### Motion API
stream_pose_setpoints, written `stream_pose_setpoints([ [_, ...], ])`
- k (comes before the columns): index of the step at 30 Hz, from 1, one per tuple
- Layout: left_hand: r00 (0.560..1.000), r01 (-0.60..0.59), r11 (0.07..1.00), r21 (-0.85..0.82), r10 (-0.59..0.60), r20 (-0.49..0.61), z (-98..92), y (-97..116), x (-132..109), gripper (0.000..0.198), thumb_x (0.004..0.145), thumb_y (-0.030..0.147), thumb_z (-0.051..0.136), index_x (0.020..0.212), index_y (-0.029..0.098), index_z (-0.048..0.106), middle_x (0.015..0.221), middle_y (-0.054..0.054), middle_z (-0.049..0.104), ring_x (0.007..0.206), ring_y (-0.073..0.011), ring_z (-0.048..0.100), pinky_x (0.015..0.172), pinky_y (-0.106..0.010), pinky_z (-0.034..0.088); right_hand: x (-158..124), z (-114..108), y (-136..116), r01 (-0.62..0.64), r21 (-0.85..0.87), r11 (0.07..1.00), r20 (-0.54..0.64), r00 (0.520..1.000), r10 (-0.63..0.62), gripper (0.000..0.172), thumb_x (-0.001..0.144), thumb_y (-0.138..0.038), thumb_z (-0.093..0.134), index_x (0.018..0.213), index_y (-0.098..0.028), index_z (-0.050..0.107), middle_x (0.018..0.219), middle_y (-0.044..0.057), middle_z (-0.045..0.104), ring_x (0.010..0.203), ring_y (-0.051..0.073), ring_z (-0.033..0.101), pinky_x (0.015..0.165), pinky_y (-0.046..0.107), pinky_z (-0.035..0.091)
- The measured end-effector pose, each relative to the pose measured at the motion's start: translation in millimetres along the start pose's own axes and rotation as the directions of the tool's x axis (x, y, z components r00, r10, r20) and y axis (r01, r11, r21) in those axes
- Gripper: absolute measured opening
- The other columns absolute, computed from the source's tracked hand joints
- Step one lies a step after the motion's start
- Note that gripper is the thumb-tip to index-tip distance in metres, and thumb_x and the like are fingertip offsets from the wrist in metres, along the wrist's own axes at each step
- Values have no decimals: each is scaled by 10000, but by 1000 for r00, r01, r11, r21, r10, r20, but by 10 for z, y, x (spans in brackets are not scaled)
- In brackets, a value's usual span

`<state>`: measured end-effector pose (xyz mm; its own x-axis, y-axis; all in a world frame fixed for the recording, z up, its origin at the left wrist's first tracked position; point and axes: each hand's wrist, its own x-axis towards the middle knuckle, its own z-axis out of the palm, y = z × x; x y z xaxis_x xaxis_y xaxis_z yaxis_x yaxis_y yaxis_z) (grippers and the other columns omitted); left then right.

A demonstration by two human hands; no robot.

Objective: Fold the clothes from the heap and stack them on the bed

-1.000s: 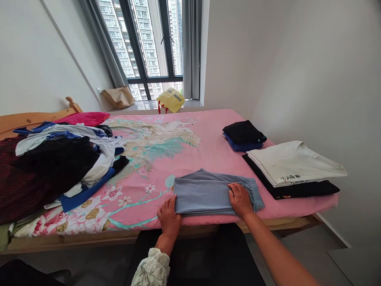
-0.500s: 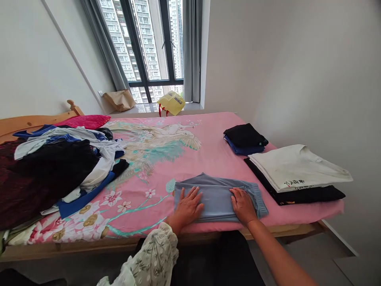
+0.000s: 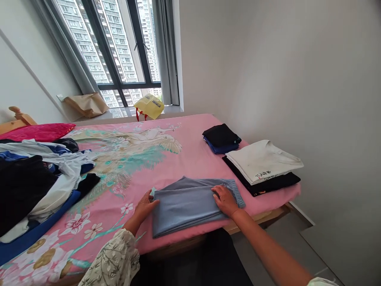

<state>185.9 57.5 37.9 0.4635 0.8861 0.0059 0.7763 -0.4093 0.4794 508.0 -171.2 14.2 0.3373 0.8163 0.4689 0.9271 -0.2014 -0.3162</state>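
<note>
Grey-blue trousers [image 3: 184, 208], folded into a long flat bundle, lie near the front edge of the bed. Their gathered elastic waistband is at the right end. At the left end, my left hand [image 3: 144, 206] is beside the fold, thumb and fingers apart, the thumb by the cloth's edge. My right hand [image 3: 225, 200] rests on top near the waistband, fingers slightly bent and spread on the cloth.
Right of the trousers lie a folded white shirt [image 3: 262, 161] on black clothing and a smaller black-and-blue stack [image 3: 222, 135]. A loose clothes heap [image 3: 26, 174] covers the left of the pink bedsheet [image 3: 190, 159]. By the window stand a brown paper bag [image 3: 87, 105] and a yellow bag [image 3: 150, 105].
My left hand has moved from the top of the trousers to their left end. My right hand stays on the waistband side. The view has swung to the right.
</note>
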Motion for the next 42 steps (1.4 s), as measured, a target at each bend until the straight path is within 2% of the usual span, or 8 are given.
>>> stream_pose_setpoints([
  [5,994,-15,1000,-2,15,-112,149,65,-225,672,797,437,491,1342,49,424,1272,-191,573,1182,-280,540,1028,-427,394,-106,-289,169,-55,-54,997,-39,998,53,284,864,-232,451,1095,-188,610,1249,103,574,1252,253,436,1073,465,314],
  [10,944,-318,928,195,329,-26,299,163,-706,572,872,439,437,1411,254,389,1530,-61,309,1420,-265,231,1148,-514,161,-539,-268,274,-34,-83,996,25,999,37,298,893,-292,437,1147,-248,587,1335,73,527,1310,274,383,1070,552,268],
  [15,956,-291,903,315,283,72,196,221,-786,577,847,463,477,1387,262,434,1504,-59,354,1415,-304,235,1124,-607,119,-709,-187,582,-444,242,863,-136,865,483,614,823,-546,483,1251,-105,467,1253,220,536,1195,295,500,997,461,409],
  [18,917,-398,867,301,388,97,194,509,-720,538,861,443,462,1363,250,466,1503,-64,355,1417,-282,237,1140,-578,103,-621,-198,754,-597,290,748,-32,775,631,725,735,-629,558,1224,-99,485,1099,223,624,990,301,624,836,433,504],
  [25,807,-572,816,88,540,238,742,1650,-585,520,895,395,402,1395,254,410,1540,-73,272,1430,-264,202,1129,-617,56,-155,-348,866,-650,284,704,242,760,604,444,518,-558,755,745,-190,660,739,84,696,729,258,658,652,363,511],
  [36,918,-258,834,-488,369,146,1176,2056,-565,677,655,180,534,1331,216,513,1526,-72,300,1443,-250,150,1111,-471,-224,168,-684,279,-640,577,507,479,768,425,468,609,-321,673,1028,-128,596,932,94,707,796,220,668,678,321,532],
  [39,945,-131,734,-667,295,139,1166,2052,-575,623,711,221,501,1334,209,507,1491,-67,382,1422,-229,229,1151,-431,-154,344,-823,-105,-606,637,477,486,796,362,589,622,-319,677,1158,-141,509,991,86,691,821,213,661,673,309,528],
  [42,968,1,562,-827,208,143,1040,1903,-626,585,863,387,334,1417,204,374,1456,-82,439,1350,-233,377,1163,-445,156,524,-809,-657,-539,617,573,454,839,301,585,594,-241,671,1153,-182,512,945,50,687,832,209,650,703,296,509],
])
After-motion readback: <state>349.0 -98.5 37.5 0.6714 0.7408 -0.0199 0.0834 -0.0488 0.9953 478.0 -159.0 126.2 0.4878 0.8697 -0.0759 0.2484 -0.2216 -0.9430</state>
